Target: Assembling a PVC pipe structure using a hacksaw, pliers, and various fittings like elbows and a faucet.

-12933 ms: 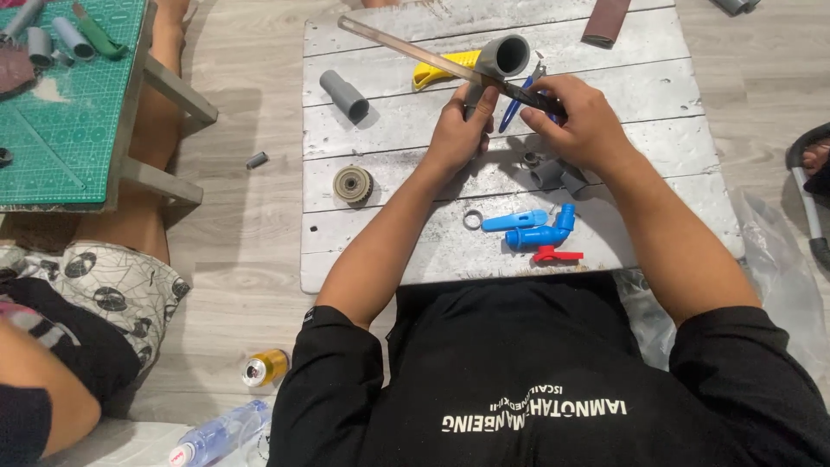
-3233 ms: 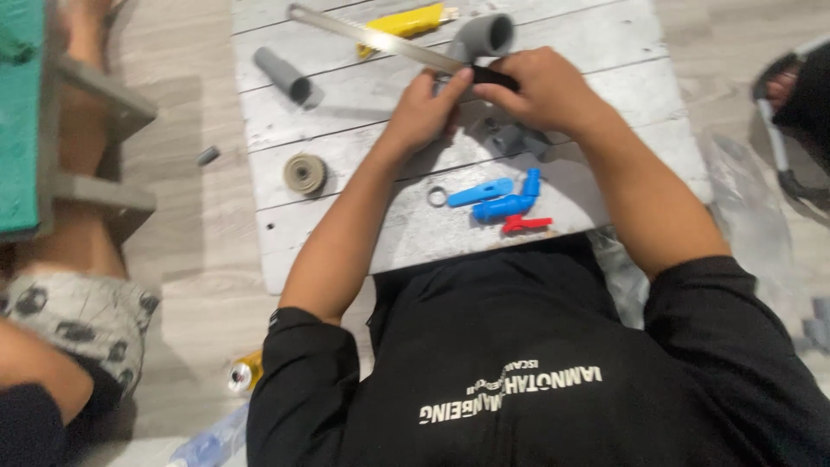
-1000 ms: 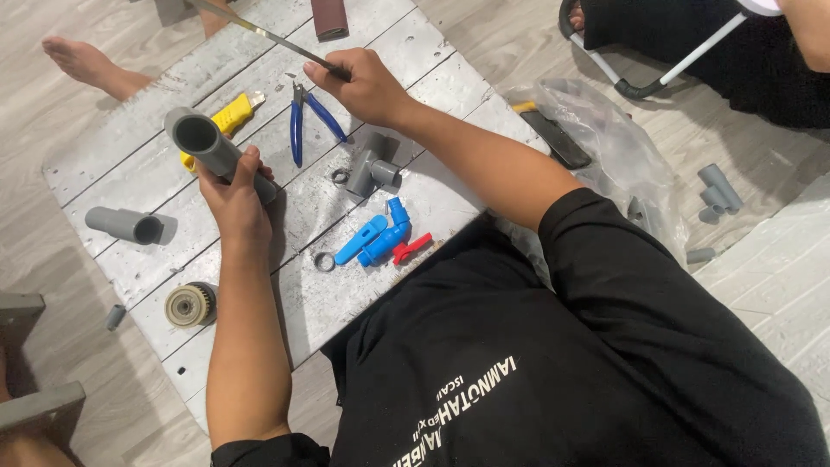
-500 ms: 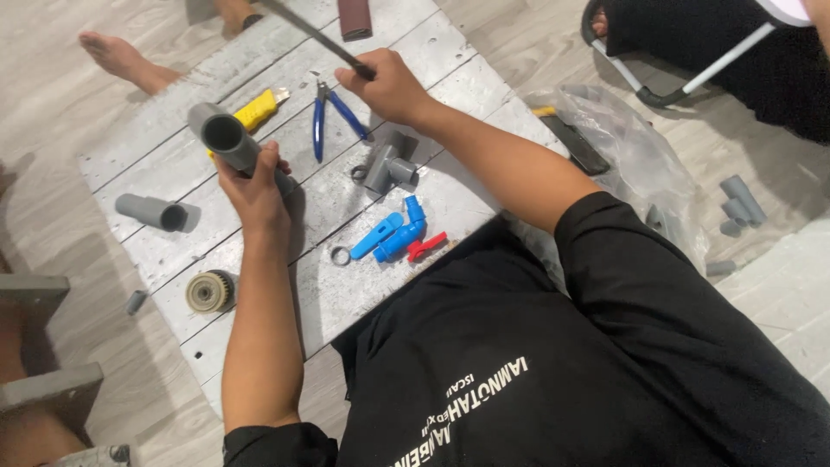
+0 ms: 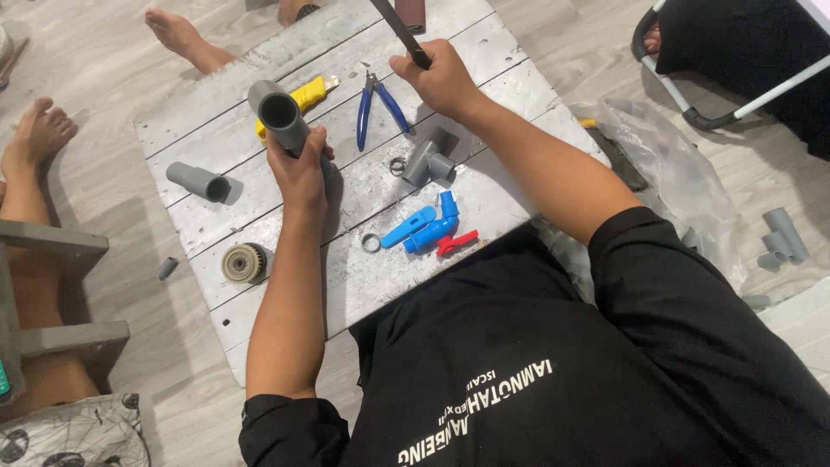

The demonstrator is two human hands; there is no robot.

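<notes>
Looking down from the head camera, the left hand (image 5: 301,166) is clamped around a grey pipe (image 5: 282,117), its long axis tilted up and away, open mouth toward the camera, held over the whitewashed board (image 5: 346,285). The right hand (image 5: 443,79), farther off and to the right, has its fingers closed on a dark, slim rod-like tool (image 5: 399,30) running off the far edge. Pipe and tool stand well apart; the pipe lies left of the tool hand. It looks plain, matte, thick-walled. Blue pliers (image 5: 376,102) lie between the hands.
</notes>
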